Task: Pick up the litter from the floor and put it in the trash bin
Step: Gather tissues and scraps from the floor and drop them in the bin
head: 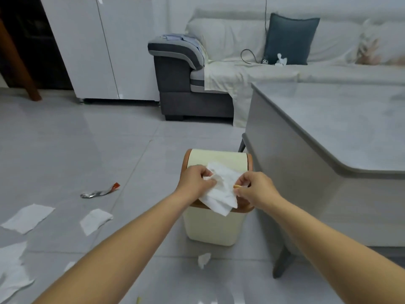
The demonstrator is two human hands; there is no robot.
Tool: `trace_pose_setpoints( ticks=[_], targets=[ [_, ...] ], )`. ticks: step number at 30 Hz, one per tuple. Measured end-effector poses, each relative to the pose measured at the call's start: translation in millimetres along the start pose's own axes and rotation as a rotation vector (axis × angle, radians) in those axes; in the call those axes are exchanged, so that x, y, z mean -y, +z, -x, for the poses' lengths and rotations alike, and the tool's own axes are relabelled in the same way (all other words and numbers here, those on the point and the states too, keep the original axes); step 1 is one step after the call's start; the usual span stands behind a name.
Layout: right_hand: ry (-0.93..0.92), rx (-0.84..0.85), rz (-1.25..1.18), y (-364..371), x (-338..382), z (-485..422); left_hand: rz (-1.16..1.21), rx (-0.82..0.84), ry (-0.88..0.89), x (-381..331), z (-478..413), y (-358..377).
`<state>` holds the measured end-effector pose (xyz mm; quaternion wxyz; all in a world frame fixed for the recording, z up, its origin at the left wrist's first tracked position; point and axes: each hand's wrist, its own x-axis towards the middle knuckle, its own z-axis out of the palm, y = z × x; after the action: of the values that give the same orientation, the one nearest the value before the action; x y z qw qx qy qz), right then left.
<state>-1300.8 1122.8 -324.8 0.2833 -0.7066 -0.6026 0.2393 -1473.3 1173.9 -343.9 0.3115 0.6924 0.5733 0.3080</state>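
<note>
A cream trash bin [211, 229] with a brown rim and a cream lid stands on the floor beside the table. Right above its lid, both hands hold a white tissue [221, 191]. My left hand [194, 179] pinches the tissue's left side. My right hand [255, 189] pinches its right side, with a small yellowish bit at the fingertips. More litter lies on the grey tile floor: a crumpled silver and red wrapper [99, 191], white tissues [28, 218] [95, 220] at the left, and a small scrap [203, 260] in front of the bin.
A grey low table [328, 128] stands close on the right of the bin, one leg near it. A sofa [188, 84] with a pale cover and a blue cushion is behind. White cabinets [98, 47] line the far left wall. Another large tissue [12, 273] lies at the bottom left.
</note>
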Motion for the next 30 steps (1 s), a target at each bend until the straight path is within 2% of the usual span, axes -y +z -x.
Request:
trace_pose_setpoints(
  ticks=[8,14,20,25,30],
  targets=[
    [-0.066,-0.008,0.227,31,1,-33,-0.116,-0.016,-0.067,17,-25,27],
    [-0.123,0.139,0.388,39,0,-45,-0.317,-0.052,-0.007,8,-30,30],
    [-0.203,0.117,0.448,37,-8,-40,-0.357,0.07,-0.089,18,-37,34],
    [-0.243,0.177,0.448,27,-10,-34,-0.308,-0.04,-0.022,15,-32,28],
    [-0.337,0.249,0.379,26,-16,-22,-0.351,-0.065,0.108,10,-12,19]
  ],
)
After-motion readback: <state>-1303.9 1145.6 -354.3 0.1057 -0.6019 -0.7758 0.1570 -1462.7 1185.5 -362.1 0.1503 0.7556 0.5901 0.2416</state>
